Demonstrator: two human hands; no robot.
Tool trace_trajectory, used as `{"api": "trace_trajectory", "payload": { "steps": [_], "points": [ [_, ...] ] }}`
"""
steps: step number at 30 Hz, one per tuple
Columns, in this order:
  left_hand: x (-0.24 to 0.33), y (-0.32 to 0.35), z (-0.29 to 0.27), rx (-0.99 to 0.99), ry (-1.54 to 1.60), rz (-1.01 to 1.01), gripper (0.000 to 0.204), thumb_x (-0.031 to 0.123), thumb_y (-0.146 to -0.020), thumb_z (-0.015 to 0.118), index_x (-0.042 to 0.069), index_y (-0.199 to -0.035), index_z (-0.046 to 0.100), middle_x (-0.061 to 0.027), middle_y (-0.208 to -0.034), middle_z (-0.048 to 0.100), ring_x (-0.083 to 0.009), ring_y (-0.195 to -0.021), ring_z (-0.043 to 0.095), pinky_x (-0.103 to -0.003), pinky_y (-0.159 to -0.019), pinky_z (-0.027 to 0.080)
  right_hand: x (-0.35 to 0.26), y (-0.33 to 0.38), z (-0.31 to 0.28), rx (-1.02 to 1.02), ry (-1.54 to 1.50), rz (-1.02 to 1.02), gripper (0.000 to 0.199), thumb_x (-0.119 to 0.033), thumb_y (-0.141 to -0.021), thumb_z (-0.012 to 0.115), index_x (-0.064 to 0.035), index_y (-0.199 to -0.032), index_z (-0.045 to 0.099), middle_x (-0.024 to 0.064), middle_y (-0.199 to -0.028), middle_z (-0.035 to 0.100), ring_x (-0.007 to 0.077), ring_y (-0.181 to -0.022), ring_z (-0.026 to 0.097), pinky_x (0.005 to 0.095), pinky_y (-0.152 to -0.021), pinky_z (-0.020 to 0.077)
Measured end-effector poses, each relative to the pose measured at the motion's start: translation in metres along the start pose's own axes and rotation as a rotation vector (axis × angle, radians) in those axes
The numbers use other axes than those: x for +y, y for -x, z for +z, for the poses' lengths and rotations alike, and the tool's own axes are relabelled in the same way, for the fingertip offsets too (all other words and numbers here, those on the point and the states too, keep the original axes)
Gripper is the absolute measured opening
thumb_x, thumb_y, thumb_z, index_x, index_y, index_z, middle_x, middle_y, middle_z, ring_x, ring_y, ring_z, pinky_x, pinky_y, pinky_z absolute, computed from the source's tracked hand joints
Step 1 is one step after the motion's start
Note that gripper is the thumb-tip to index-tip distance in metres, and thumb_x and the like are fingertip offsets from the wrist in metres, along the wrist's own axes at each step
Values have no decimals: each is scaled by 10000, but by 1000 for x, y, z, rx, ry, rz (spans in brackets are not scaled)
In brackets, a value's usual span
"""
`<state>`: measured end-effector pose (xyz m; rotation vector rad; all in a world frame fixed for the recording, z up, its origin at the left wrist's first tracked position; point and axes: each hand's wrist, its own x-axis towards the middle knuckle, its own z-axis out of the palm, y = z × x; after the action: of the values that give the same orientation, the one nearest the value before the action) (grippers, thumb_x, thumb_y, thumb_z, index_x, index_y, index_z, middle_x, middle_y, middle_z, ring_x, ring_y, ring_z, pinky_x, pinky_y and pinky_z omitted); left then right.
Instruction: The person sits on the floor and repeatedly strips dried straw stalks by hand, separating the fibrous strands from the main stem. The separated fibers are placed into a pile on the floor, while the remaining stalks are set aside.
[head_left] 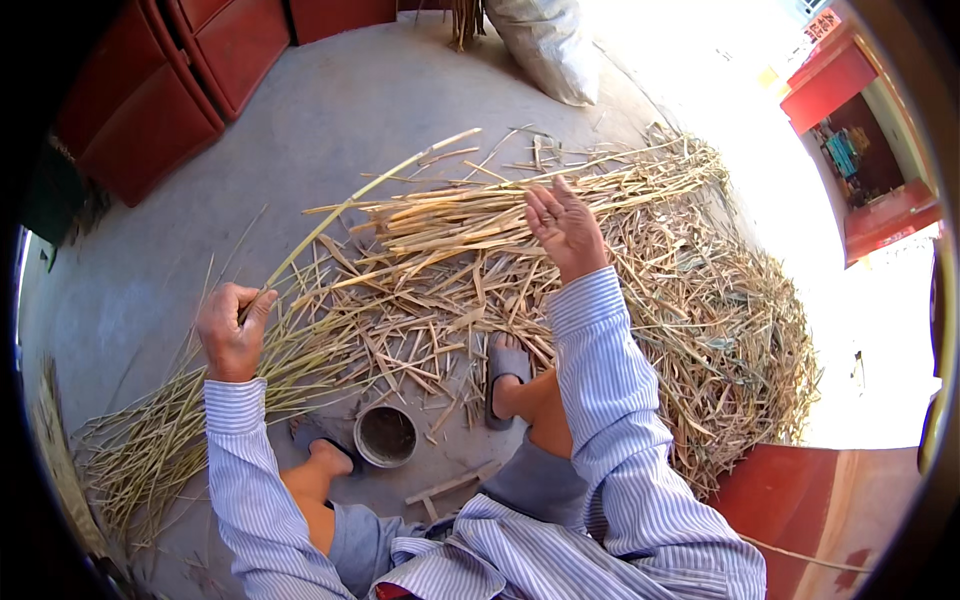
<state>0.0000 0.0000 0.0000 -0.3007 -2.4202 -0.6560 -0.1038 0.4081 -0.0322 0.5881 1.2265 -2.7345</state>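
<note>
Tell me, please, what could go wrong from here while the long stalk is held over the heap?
1. The left hand grips only the near end of the long stalk; the unsupported far end might sag or snap.
2. The open right hand hovers over stiff split stalks, which could splinter bare fingers.
3. Loose straw lies around the sandalled foot and the small round pot, so a slip or a knocked pot seems possible.

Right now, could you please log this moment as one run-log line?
left hand: fist shut on long pale green reed stalk | right hand: open, raised over heap of dry straw-coloured stalks | small round grey tin: between feet
</note>
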Motion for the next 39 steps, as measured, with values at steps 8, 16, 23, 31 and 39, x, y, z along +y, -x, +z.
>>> {"api": "trace_trajectory", "payload": {
  "steps": [8,16,23,31,39],
  "points": [
    [15,12,2,-117,117,-104,238,146,-759,804,43,-732,592,-97,-631,593,-256,-546,559,-365,-509,418,28,-10,27,-160,-72,40,205,-176,-1018,493,-19,-1129,565,81,-1083,660,164,-971,649,277,-768,554],
    [19,20,-17,-200,160,-122,222,139,-771,794,41,-736,597,-99,-630,586,-247,-540,558,-358,-506,419,39,5,34,-142,-45,-9,142,-147,-966,597,-43,-1061,610,107,-1018,702,167,-865,691,242,-667,566],
    [42,6,-22,-158,7,126,225,105,-728,792,62,-726,572,-95,-632,555,-296,-562,562,-401,-497,412,45,-7,21,76,55,-32,205,-253,-881,731,-68,-875,643,27,-743,635,110,-652,620,218,-516,467],
    [54,-4,-35,-132,-161,253,273,143,-709,804,90,-726,536,-72,-634,552,-271,-555,567,-389,-487,418,-19,-88,-139,437,-260,64,495,-475,-993,458,-7,-1121,556,93,-966,673,209,-864,637,334,-724,516],
    [41,-1,-12,-200,-131,397,189,135,-709,690,72,-787,529,-82,-794,591,-245,-642,625,-375,-498,500,20,-67,-89,-63,54,159,191,-179,-969,590,-61,-1115,626,28,-1024,681,124,-863,628,214,-628,513]
  ]
}}
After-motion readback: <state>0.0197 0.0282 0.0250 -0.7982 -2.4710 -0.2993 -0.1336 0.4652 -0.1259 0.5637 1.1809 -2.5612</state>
